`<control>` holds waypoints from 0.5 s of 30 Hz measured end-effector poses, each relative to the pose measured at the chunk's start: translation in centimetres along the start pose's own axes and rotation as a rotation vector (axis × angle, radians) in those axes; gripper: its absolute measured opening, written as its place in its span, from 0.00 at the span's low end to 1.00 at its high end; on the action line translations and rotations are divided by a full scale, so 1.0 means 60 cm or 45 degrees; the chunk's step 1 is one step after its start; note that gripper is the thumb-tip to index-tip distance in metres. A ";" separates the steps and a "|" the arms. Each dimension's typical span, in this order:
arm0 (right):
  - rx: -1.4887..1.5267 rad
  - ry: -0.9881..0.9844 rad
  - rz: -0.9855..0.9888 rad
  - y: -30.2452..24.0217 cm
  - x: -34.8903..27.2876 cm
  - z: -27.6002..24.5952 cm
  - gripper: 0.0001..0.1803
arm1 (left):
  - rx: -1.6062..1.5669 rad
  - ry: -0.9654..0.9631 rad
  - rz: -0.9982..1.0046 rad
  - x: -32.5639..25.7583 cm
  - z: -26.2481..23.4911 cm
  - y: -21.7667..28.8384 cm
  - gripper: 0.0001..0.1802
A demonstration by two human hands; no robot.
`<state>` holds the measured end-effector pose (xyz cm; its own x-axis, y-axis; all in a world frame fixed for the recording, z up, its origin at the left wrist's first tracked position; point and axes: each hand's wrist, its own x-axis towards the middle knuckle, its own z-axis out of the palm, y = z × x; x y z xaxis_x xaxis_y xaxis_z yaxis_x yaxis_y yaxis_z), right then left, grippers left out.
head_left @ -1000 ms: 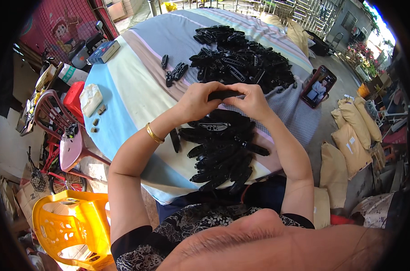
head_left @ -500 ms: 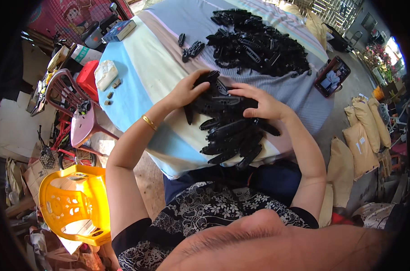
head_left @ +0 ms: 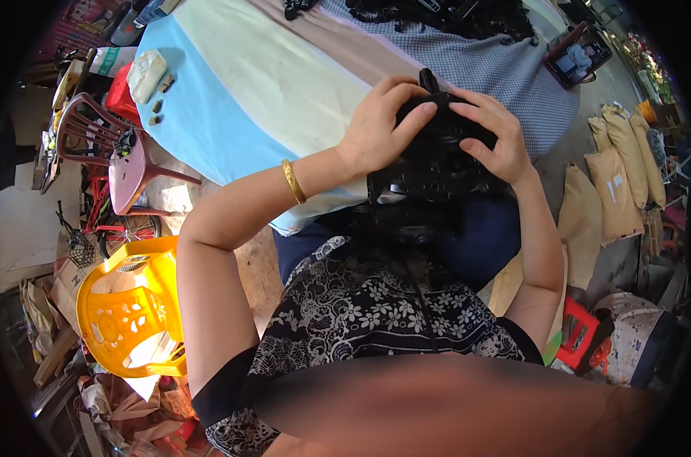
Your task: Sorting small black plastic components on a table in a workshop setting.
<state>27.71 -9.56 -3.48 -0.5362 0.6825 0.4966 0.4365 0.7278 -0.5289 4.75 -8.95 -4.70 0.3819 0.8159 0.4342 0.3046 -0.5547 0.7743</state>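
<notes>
Left hand (head_left: pixel 379 126) and right hand (head_left: pixel 490 129) both clasped a bundle of black plastic pieces (head_left: pixel 437 164) between them at the near table (head_left: pixel 284 84) edge, gold bangle (head_left: pixel 293 181) on the left wrist, yellow plastic chair (head_left: pixel 124 312) lower left, phone (head_left: pixel 577 59) beyond the right hand, more black pieces (head_left: pixel 452 17) farther back.

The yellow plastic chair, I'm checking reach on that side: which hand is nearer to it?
Left. The left hand grips the near side of the black bundle, up and right of the yellow plastic chair. The right hand holds the bundle's far side, further away.
</notes>
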 end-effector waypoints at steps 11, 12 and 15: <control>0.045 0.177 0.089 -0.075 -0.085 0.003 0.29 | -0.013 -0.299 0.301 -0.039 -0.007 0.053 0.14; 0.041 0.160 0.073 -0.077 -0.095 0.006 0.29 | -0.042 -0.333 0.364 -0.044 -0.005 0.052 0.15; 0.004 0.127 0.069 -0.084 -0.118 0.018 0.28 | 0.055 -0.412 0.610 -0.064 0.006 0.058 0.19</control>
<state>28.54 -18.16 -5.06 -0.4373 0.7243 0.5330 0.4607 0.6894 -0.5590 4.64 -14.04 -3.85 0.7312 0.3844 0.5636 0.0649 -0.8616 0.5034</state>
